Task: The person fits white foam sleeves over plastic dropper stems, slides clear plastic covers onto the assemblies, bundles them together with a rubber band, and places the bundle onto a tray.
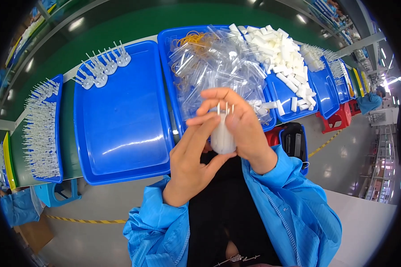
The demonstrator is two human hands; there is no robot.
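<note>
Before my chest, I hold a white round-based piece with thin upright pins (223, 139) between both hands. My left hand (189, 162) closes on its left side, thumb at the base and fingertips near the pins. From the right, my right hand (249, 127) wraps round it, with fingers curving over the top and hiding part of it. Just beyond my hands lies a blue tray (164, 40) heaped with clear plastic tubes or sleeves (218, 62) and yellow rubber bands (192, 39). White foam-like cylinders (283, 55) fill the tray to the right.
A blue tray (120, 115) on the left has several pronged pieces (103, 66) in its far corner. Farther left stands a tray of many such pieces (42, 133). Other trays (327, 84) line the right. Below are red stools (336, 119) and a blue stool (58, 192).
</note>
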